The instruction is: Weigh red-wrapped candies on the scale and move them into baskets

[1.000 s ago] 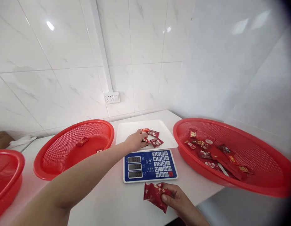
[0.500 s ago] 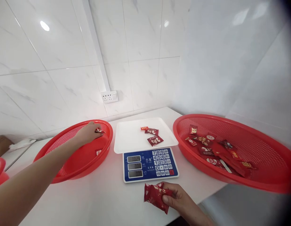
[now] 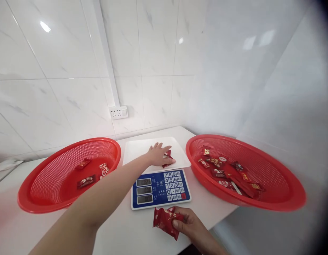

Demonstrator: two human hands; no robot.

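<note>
**Reaching over a white pan (image 3: 134, 150) with the left hand (image 3: 160, 156), gripping a red packet (image 3: 166, 222) in the right hand (image 3: 187, 225)**

Spreading the left hand wide, palm down, over the near right part of the pan, with fingers apart and not closed around anything visible. Partly covering the dark red packets (image 3: 168, 154) on the pan; cannot tell from this view whether touching or just above them, nor count them exactly.

Closing the right hand on the red packet, with the thumb pressed on its front and fingers behind. Holding it just on the near side of the scale (image 3: 160, 187), over the white table (image 3: 121, 228), with the packet's left end sticking out past the fingers.

Reading 0.00 on the two lower displays of the scale and about 0.02 on the top one, with the last digit too blurred to make out.

To the left, seeing a red basket (image 3: 41, 205) with a brown-red packet (image 3: 86, 181), a smaller red packet (image 3: 83, 164) farther back and a white-and-red patterned packet (image 3: 103, 167) toward its right side. To the right, seeing another basket (image 3: 275, 206) with a loose cluster of wrapped packets (image 3: 206, 151) and a white strip (image 3: 236, 188). Beyond the table, facing a tiled wall (image 3: 73, 53) with a socket (image 3: 119, 112).
</note>
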